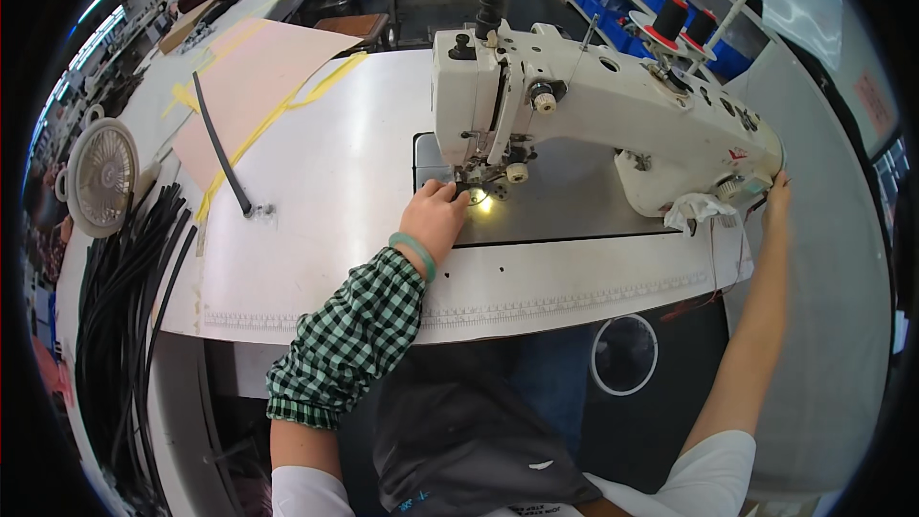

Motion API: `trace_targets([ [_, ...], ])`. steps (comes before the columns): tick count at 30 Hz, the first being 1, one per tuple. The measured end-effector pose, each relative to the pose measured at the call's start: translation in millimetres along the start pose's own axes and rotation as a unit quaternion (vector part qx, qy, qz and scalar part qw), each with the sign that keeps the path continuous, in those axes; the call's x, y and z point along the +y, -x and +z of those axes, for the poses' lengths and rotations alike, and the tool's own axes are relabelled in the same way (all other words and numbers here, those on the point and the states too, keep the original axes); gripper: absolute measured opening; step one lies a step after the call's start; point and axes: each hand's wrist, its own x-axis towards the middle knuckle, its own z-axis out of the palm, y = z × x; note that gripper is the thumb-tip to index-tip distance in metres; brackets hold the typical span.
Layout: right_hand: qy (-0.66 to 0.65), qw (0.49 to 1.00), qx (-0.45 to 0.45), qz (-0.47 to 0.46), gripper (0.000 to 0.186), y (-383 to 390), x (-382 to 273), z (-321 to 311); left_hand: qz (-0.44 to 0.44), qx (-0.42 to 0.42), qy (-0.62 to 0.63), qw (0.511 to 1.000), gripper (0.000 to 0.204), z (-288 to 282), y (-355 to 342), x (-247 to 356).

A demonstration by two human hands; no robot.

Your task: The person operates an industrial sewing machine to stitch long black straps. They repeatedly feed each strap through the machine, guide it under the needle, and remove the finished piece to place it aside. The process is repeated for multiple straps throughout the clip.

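A white industrial sewing machine (613, 86) stands on a white table with a grey metal bed plate (574, 196). My left hand (436, 218), with a green bangle and a checked sleeve cover, is at the needle area beside a small lit spot. Its fingers are closed against something small and dark by the presser foot (467, 177), too small to name. At the machine's right end, my right hand (778, 199) grips the handwheel, which is mostly hidden; the fingertips are out of sight.
Many long black strips (120, 297) hang over the table's left edge beside a pale round basket (100, 177). One black strip (220, 144) lies across pink card (278, 62) with yellow tape. Thread cones (672, 19) stand behind the machine; a white cloth (699, 211) is at its base.
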Motion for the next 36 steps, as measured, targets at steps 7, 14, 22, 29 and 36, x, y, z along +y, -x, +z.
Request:
trace_targets([
  [7,-0.070,0.995,0.024,-0.059,0.041,18.3,14.6,13.8,-0.001,-0.014,-0.026,1.000,0.016,-1.9,0.1,0.3],
  [14,0.130,0.985,0.058,-0.100,0.053,-17.6,-2.0,-3.5,-0.018,-0.029,-0.019,0.999,0.015,-4.8,-0.9,2.1],
  [22,-0.048,0.999,0.003,-0.016,0.044,-9.4,6.3,6.2,0.007,0.020,0.007,1.000,0.016,3.7,0.6,-5.0],
  [29,0.015,0.998,0.046,-0.040,0.048,3.0,11.7,5.5,0.007,-0.007,-0.039,0.999,0.014,-0.2,-1.4,0.4],
  [36,0.086,0.996,-0.025,-0.017,0.049,-14.9,-29.9,0.1,-0.010,-0.021,-0.034,0.999,0.021,0.1,-1.2,-3.1],
])
